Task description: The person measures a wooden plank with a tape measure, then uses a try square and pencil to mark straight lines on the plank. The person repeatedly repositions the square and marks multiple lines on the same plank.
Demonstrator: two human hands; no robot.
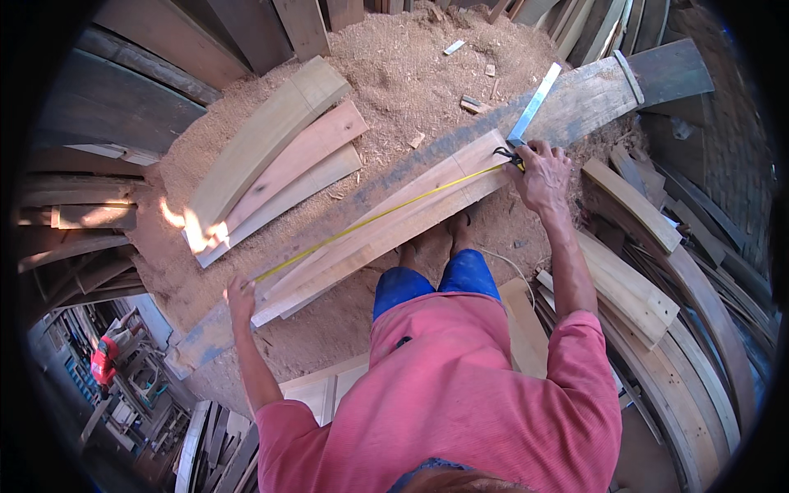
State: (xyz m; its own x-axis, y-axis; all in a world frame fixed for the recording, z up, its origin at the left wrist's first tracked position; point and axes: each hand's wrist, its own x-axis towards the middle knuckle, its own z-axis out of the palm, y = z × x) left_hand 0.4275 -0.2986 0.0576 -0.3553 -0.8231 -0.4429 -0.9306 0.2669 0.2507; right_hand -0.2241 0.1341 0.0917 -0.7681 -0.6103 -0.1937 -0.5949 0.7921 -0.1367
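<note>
A yellow tape measure [374, 217] is stretched diagonally over pale boards [362, 246] that lie along a long, worn plank [362, 193]. My left hand [240, 299] pinches the tape's far-left end, just past the boards' ends. At the right end, my right hand [544, 177] is closed around the tape's dark case, mostly hidden by the fingers. Thin pencil-like lines cross the boards near that hand. Just beyond my right hand a metal try square [532, 107] rests on the plank, its blade pointing away.
Sawdust [394, 90] covers the ground beyond the plank. On it lie three loose boards [288, 156] at the left. Stacked timber [657, 361] crowds the right side, and more planks [123, 99] lean at the left. My feet stand close to the near edge of the boards.
</note>
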